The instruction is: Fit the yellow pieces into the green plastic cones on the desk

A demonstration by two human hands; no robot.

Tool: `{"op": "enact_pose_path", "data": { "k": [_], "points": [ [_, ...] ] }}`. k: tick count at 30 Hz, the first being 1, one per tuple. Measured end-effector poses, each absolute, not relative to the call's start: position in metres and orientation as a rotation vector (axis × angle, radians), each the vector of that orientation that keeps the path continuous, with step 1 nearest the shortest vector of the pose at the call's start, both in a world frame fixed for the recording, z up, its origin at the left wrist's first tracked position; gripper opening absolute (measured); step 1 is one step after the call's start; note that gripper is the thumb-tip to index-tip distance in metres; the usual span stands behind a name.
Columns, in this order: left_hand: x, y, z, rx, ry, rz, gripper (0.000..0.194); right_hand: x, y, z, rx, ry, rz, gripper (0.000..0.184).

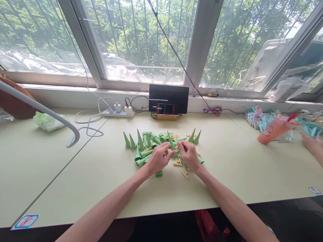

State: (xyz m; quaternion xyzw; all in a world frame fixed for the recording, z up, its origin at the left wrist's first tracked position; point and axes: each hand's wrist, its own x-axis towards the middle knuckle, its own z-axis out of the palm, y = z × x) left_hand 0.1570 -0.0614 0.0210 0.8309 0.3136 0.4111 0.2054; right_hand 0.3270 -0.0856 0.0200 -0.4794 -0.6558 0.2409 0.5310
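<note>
My left hand point(160, 157) is closed on a green plastic cone spike point(171, 140), its pointed tip up. My right hand point(188, 155) pinches close against the side of that spike; a bit of yellow shows at its fingertips, but what it grips is mostly hidden. Around both hands lies a pile of green cone spikes point(144, 154), some standing upright, others on their sides. Small yellow T-shaped pieces point(185, 175) are scattered by my right hand and among the spikes.
Behind the pile, a phone point(167, 109) leans on a dark tablet point(168, 93). A power strip point(118, 113) with white cables sits to the left. On the right are a pink drink cup point(274, 130), bagged items point(262, 117) and another person's hand point(311, 143).
</note>
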Motion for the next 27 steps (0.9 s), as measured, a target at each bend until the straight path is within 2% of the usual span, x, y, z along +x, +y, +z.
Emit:
{"op": "enact_pose_path", "data": {
  "k": [17,27],
  "points": [
    [0.1552,-0.062,0.0158,2.507,0.866,1.152,0.021,0.3263,-0.0844,0.0196,-1.178,-1.555,0.543,0.041],
    [0.1517,-0.0607,0.018,2.789,0.885,1.263,0.027,0.3253,-0.0835,0.0183,-1.181,-1.54,0.56,0.042]
  ]
}}
